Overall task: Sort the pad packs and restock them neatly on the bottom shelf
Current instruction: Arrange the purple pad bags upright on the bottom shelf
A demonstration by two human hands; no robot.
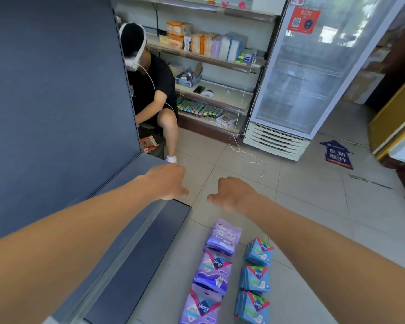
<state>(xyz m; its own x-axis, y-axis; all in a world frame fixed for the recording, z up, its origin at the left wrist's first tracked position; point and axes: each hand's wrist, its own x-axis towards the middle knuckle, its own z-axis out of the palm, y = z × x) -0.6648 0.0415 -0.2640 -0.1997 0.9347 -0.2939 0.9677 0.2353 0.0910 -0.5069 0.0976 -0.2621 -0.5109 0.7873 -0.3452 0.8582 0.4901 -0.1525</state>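
Both arms extended toward frame centre; left hand (167,182) and right hand (234,195) palm-down, fingers loosely curled, holding nothing, above pad packs (214,270).

Pale tiled floor (313,218), glass-door fridge (302,73) back R, stocked wall shelves (215,59) just L of it.

We note bottom shelf (136,167): bare grey board, walled at left by tall back panel (52,101). Far end blocked by seated person (154,94). Purple packs (214,270) and blue packs (256,277) lie in two rows on floor (313,206) near shelf front, narrow tile strip between rows. Ahead of us, open tiles up to loose white cable (248,157) and fridge (290,90).
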